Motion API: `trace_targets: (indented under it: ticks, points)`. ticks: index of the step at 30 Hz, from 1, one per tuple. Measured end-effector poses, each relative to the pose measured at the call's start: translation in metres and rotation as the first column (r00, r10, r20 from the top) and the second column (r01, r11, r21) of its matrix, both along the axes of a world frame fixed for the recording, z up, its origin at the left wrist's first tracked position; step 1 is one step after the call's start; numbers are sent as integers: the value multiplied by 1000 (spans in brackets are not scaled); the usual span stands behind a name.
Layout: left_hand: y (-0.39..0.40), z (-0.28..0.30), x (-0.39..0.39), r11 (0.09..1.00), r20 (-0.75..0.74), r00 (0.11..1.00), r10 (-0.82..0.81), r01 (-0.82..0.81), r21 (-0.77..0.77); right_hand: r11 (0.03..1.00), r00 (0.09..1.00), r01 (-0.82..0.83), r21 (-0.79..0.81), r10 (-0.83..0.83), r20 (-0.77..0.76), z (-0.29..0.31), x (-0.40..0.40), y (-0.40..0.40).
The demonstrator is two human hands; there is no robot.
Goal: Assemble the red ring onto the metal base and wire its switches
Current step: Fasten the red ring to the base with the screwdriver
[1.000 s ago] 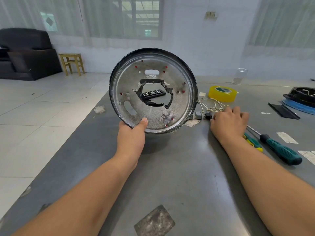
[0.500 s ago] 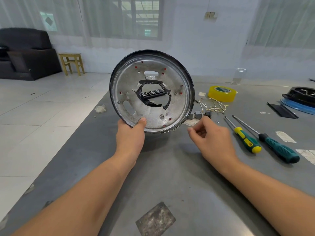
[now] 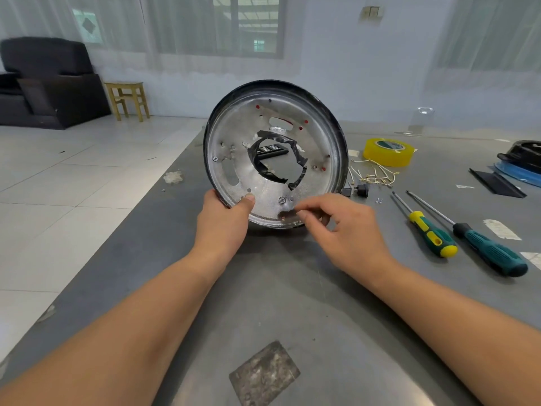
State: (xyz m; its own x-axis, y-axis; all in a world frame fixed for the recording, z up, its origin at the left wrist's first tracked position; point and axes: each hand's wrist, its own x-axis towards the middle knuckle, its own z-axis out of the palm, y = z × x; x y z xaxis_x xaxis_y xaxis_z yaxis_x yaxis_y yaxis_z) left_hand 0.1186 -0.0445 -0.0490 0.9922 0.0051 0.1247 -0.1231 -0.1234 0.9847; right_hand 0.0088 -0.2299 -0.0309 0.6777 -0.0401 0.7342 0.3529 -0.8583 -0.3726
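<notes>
My left hand [image 3: 225, 221] holds the round metal base [image 3: 234, 133] upright by its lower left rim, thumb on the inner face. Red of the ring [image 3: 306, 122] shows through several holes in the base. Torn black tape [image 3: 301, 164] lines the centre opening. My right hand [image 3: 348, 227] is at the base's lower rim, with thumb and forefinger pinched on a small part too tiny to make out. Two small black switches [image 3: 363, 190] lie on the table just right of the base, beside a bunch of pale wires [image 3: 377, 174].
Two screwdrivers, a yellow-green one [image 3: 433, 235] and a teal one [image 3: 491, 253], lie right of my right hand. Tiny screws [image 3: 379, 200], a yellow tape roll [image 3: 388, 152] and a black-and-blue appliance part [image 3: 521, 162] sit further back. The grey table's left edge [image 3: 140, 212] drops to tiled floor.
My right hand left the small parts beside the screwdrivers and came left, fingers pinched, to the base's lower rim. The base has turned slightly in my left hand.
</notes>
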Motion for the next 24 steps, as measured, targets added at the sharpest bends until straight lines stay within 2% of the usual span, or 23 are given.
trace_targets:
  ticks: [5, 9, 14, 18, 24]
  points:
    - [-2, -2, -3, 999, 46, 999, -23, 21, 42, 995, 996, -11, 96, 19, -85, 0, 0, -2]
    - [-4, -1, -7, 998, 68, 997, -20, 16, 57, 999, 992, 16, 47, -10, -129, 1, 1, -2]
    - [-5, -2, -9, 997, 71, 997, -30, 25, 71, 988, 983, 73, -133, -94, -160, 2, 2, -1]
    - [-6, -2, -10, 997, 73, 997, -33, 28, 66, 984, 968, 157, -86, -170, -184, 2, 4, -1]
    - [-6, -1, -12, 997, 81, 996, -35, 29, 71, 982, 959, 167, -88, -183, -216, 1, 7, -2]
